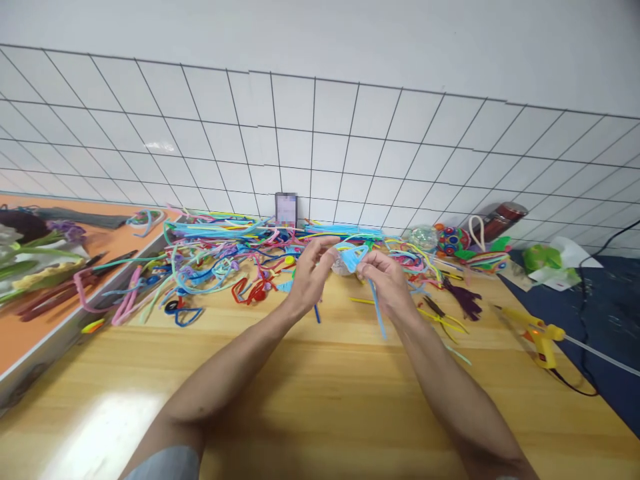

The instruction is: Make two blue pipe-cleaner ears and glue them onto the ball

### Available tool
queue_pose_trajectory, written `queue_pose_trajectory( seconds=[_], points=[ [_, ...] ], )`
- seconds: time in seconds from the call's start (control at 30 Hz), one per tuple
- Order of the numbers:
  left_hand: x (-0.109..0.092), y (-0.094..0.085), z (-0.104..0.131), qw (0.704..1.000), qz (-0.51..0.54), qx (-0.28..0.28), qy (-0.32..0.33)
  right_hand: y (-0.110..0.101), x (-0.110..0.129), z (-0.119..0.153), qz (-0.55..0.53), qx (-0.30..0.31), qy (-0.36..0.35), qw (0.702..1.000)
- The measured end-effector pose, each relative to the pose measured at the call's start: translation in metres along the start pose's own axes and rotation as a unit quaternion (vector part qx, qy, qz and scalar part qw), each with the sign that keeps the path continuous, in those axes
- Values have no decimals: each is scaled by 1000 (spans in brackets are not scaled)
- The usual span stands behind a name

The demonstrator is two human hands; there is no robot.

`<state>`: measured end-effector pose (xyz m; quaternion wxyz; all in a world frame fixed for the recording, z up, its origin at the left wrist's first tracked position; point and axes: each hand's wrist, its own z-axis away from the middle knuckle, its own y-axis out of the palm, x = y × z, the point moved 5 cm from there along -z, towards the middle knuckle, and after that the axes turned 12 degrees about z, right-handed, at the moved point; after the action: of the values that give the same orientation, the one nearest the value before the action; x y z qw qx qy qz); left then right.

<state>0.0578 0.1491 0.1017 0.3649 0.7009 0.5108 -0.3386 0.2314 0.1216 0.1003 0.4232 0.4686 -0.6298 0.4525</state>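
My R hand [383, 277] is pinching the blue piece [354, 257] over the table's far middle, prob. steadying it; my L hand [313, 275] is curling beside it, can't tell if gripping. Stems [215, 231] are crowding the far edge, glue gun [546, 339] is lying by the right edge; near table [310, 400] is giving elbow rm.
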Motion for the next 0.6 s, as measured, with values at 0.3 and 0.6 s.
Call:
queue_pose_trajectory(
  seconds=[0.3, 0.6],
  points=[
    [-7, 19, 21, 838, -366, 72, 399, 2, 0, 1, -60, 18, 60, 996],
    [0, 9, 8, 948, -208, 77, 230, 2, 3, 4, 32, 50, 20, 998]
  ],
)
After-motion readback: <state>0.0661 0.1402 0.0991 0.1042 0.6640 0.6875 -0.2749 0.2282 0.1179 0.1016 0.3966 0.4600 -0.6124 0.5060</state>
